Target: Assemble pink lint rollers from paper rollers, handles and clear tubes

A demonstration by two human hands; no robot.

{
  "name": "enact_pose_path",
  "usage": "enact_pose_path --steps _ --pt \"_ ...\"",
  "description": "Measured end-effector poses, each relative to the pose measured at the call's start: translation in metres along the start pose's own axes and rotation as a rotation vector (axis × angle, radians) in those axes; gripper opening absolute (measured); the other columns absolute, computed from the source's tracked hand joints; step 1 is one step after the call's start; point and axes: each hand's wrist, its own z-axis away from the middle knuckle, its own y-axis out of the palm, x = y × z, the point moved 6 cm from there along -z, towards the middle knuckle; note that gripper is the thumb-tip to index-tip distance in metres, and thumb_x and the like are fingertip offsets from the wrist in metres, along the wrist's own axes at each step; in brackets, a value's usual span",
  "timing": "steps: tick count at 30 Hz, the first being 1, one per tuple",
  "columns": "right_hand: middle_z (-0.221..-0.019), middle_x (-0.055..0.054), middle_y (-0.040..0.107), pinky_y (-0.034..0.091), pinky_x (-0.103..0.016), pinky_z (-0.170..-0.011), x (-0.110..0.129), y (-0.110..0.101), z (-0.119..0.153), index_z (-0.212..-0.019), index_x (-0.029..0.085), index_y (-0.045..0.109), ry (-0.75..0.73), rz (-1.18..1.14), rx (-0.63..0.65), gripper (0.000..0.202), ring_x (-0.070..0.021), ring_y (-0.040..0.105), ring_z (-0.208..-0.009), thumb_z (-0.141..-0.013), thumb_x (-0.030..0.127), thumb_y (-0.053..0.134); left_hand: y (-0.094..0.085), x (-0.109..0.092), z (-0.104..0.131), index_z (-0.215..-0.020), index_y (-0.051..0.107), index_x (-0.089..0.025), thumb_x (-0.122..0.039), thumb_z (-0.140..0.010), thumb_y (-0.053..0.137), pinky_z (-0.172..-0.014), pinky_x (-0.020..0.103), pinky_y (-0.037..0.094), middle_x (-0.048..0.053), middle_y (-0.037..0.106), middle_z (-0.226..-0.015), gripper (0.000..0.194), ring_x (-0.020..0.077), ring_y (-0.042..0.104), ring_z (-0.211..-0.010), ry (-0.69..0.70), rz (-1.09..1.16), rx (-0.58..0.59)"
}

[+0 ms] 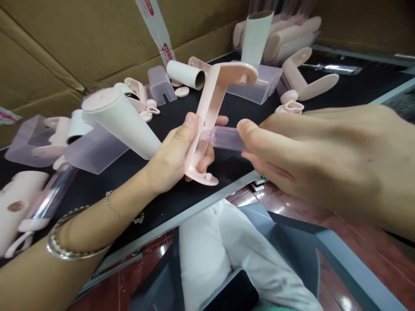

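In my left hand (173, 155) is a pale pink U-shaped plastic bracket (212, 97), gripped at the middle of its long wall and tilted, with small pegs on its two end flaps. My right hand (327, 151) pinches a translucent pinkish-purple plastic tube (228, 138). The narrow end of the tube meets the bracket's inner face close to my left thumb. Whether it enters a hole there I cannot tell. My right palm hides the tube's far end.
A white cone-shaped tube (125, 125) lies beside my left forearm, near clear lilac covers (97, 147). Behind stand a white cylinder (257, 39) and another pink bracket (303, 77). A screwdriver (340, 69) lies at back right. The black table's pale edge (194, 211) runs above my lap.
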Motion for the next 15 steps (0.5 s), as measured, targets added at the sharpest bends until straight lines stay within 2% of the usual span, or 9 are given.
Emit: enact_pose_path --steps 4,8,10,13,15 --pt "-0.069 0.001 0.051 0.024 -0.028 -0.055 -0.007 0.004 -0.001 -0.112 0.027 0.056 -0.013 -0.029 -0.018 0.028 -0.0118 0.049 -0.056 -0.093 0.028 0.035 0.000 -0.002 -0.002 -0.117 0.060 -0.016 -0.056 -0.097 0.025 -0.041 0.021 0.038 -0.002 0.046 -0.051 0.056 0.0098 0.041 -0.040 0.068 -0.001 0.036" --pt "-0.059 0.003 0.050 0.021 -0.029 -0.053 -0.016 0.000 -0.002 -0.104 0.029 0.059 0.041 -0.085 -0.097 0.024 -0.0118 0.042 -0.049 -0.091 0.036 0.040 0.003 -0.007 -0.003 -0.085 0.062 -0.017 -0.055 -0.097 0.027 -0.041 0.019 0.036 -0.002 0.045 -0.046 0.053 0.0087 0.042 -0.039 0.114 -0.011 0.104" --pt "-0.055 0.003 0.048 0.020 -0.030 -0.053 -0.021 -0.003 -0.002 -0.102 0.031 0.061 0.061 -0.094 -0.127 0.023 -0.0126 0.039 -0.048 -0.090 0.040 0.044 0.003 -0.007 -0.003 -0.076 0.058 -0.019 -0.058 -0.095 0.030 -0.039 0.021 0.034 -0.001 0.045 -0.044 0.052 0.0096 0.041 -0.037 0.087 -0.027 0.112" --pt "-0.055 0.002 0.046 0.019 -0.032 -0.056 -0.030 -0.004 0.000 -0.105 0.033 0.061 0.087 -0.089 -0.080 0.027 -0.0133 0.038 -0.049 -0.089 0.046 0.043 0.000 -0.003 -0.003 -0.071 0.056 -0.020 -0.064 -0.091 0.034 -0.038 0.024 0.035 0.001 0.046 -0.044 0.053 0.0111 0.041 -0.037 0.013 -0.044 0.090" --pt "-0.057 0.002 0.046 0.017 -0.033 -0.056 -0.032 -0.003 0.001 -0.107 0.033 0.060 0.053 -0.069 -0.042 0.032 -0.0135 0.035 -0.050 -0.089 0.050 0.040 0.000 -0.002 -0.003 -0.072 0.055 -0.020 -0.065 -0.090 0.036 -0.038 0.024 0.034 0.001 0.046 -0.044 0.052 0.0109 0.040 -0.037 0.007 -0.047 0.091"
